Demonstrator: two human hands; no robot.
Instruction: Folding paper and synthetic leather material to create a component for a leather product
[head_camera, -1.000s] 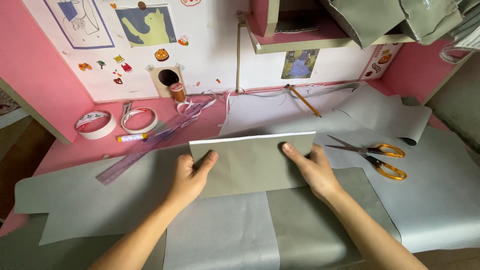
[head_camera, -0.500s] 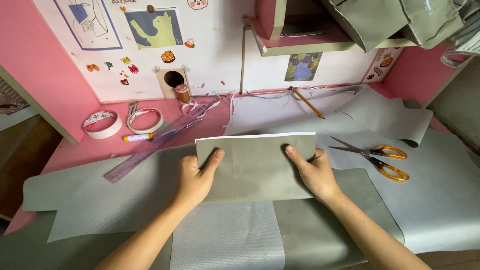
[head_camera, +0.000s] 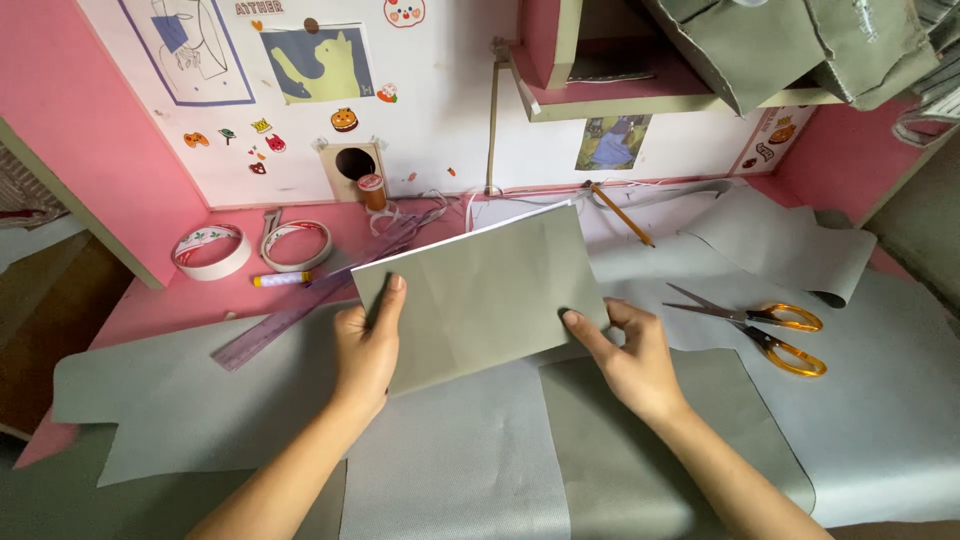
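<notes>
**Two hands tilt a grey panel above the cut fabric**

Two rolls of tape (head_camera: 212, 250) and a purple ruler (head_camera: 300, 310) lie at the left of the pink desk (head_camera: 150, 300), pushed off the work area. The left hand (head_camera: 366, 352) grips the grey panel (head_camera: 475, 290) by its left edge, thumb on top; the right hand (head_camera: 632, 358) pinches its lower right corner. Held so, the panel is lifted and slanted over the grey fabric sheets (head_camera: 450, 460). Orange-handled scissors (head_camera: 765, 325) rest just right, within reach.
</notes>
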